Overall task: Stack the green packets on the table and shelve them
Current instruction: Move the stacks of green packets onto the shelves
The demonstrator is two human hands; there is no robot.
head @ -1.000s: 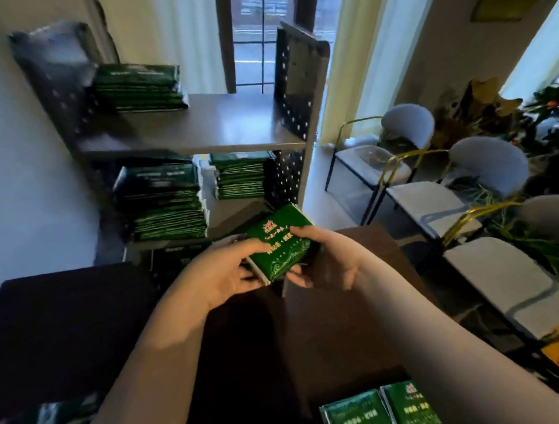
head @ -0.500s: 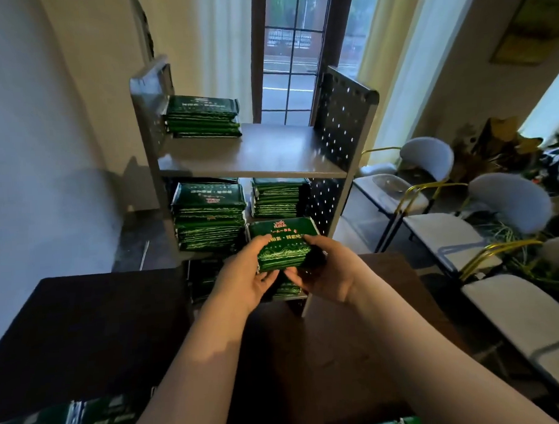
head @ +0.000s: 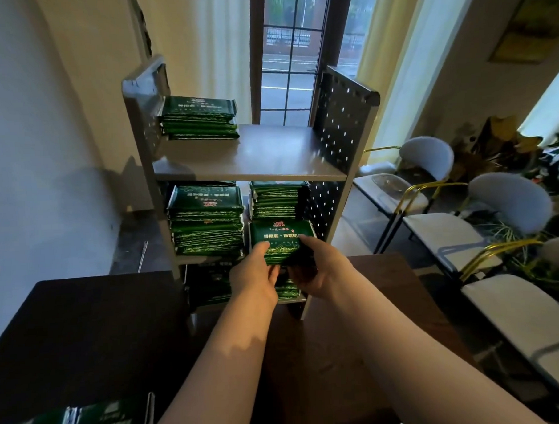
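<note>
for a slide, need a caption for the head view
Left hand and right hand hold green packets in front of a part-filled shelf.

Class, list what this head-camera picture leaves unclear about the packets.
All head view.
- Held stack of green foil packets: count hidden by left hand and right hand.
- Lowest-shelf green packets: dark, partly behind the hands.
- Tabletop green packets: blurred, cut by bottom edge.

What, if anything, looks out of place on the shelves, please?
The top packet of the left middle-shelf stack lies turned round, its print upside down against the held packets in the left hand and right hand.
</note>
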